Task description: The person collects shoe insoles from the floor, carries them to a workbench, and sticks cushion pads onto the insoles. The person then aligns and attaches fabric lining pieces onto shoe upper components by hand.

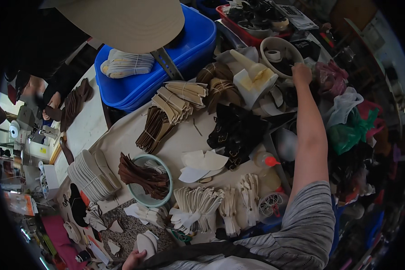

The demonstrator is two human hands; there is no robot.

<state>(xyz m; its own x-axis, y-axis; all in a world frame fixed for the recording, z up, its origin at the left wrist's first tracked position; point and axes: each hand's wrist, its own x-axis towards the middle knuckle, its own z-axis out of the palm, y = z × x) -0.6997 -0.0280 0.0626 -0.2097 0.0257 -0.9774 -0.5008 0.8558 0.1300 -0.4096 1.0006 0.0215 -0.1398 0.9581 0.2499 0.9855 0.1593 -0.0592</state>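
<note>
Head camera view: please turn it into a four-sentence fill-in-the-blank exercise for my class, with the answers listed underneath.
1. The hand at the edge of the white round container is the person's ____ one.
2. The other hand shows near the ____ edge of the picture, next to rounded pale pads.
3. The large tub at upper left is ____ in colour.
4. The dark strips in the round basket are ____ in colour.

Answers: right; bottom; blue; brown.

The right arm point(311, 135) stretches forward nearly straight, right hand point(302, 73) curled, while the left hand point(133, 260) sits low.
</note>
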